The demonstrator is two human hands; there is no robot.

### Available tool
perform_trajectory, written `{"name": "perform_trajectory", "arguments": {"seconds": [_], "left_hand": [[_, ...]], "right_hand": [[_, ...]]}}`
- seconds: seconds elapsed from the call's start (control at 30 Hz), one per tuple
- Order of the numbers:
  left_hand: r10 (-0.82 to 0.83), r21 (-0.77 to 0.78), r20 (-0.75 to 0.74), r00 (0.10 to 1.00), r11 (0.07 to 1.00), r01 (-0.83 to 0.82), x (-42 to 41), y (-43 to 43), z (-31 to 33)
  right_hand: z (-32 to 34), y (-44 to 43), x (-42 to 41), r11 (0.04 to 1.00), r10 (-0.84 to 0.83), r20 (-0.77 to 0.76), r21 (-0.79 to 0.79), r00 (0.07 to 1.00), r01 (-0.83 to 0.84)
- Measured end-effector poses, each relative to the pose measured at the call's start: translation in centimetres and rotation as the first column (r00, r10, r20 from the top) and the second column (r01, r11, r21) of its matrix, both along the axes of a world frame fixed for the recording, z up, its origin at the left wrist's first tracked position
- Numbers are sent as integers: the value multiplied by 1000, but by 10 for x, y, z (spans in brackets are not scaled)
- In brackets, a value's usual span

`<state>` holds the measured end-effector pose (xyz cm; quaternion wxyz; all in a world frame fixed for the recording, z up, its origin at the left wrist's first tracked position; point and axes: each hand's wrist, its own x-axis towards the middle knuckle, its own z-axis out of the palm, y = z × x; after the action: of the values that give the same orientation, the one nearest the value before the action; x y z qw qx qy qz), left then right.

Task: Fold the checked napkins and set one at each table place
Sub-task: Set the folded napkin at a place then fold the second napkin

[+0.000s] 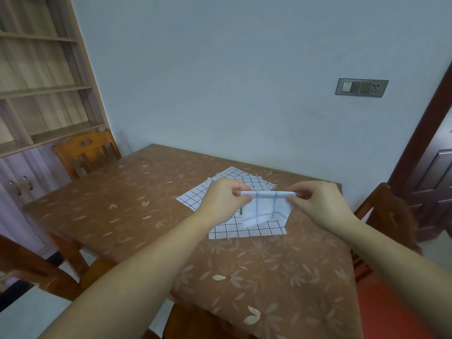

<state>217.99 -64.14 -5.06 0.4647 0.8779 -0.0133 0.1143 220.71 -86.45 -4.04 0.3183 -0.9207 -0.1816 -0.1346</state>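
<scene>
A white checked napkin (265,207), folded small, hangs in the air above the table. My left hand (223,199) pinches its upper left corner and my right hand (318,203) pinches its upper right corner, with the top edge stretched between them. Beneath it, several unfolded checked napkins (244,231) lie spread in a loose overlapping pile on the brown flowered tablecloth (256,277), toward the table's far right.
A wooden chair (85,152) stands at the table's far left, another chair (389,216) at the right side, and part of a third (36,267) at the near left. Wooden shelves (41,89) fill the left wall. A dark door (435,172) is at the right.
</scene>
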Motion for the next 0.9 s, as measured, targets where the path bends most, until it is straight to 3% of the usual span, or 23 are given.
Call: {"name": "perform_trajectory", "arguments": {"seconds": [0.3,0.47,0.6,0.73,0.9], "left_hand": [[-20,202,-25,999,979,24,0,3,5],[-83,309,-156,984,942,129,-2,13,8],[-201,405,-285,937,861,308,-8,3,10],[-283,342,-245,927,870,356,-9,-17,11],[-270,29,-172,947,960,279,-8,-13,12]], "right_hand": [[9,-1,0,977,45,32,-212,998,-37],[23,-4,-5,983,109,-238,-117,965,-140],[27,2,-9,974,136,-317,-132,939,-186],[31,13,-12,972,186,-303,-82,935,-220],[30,13,-15,962,247,-300,193,921,-195]]}}
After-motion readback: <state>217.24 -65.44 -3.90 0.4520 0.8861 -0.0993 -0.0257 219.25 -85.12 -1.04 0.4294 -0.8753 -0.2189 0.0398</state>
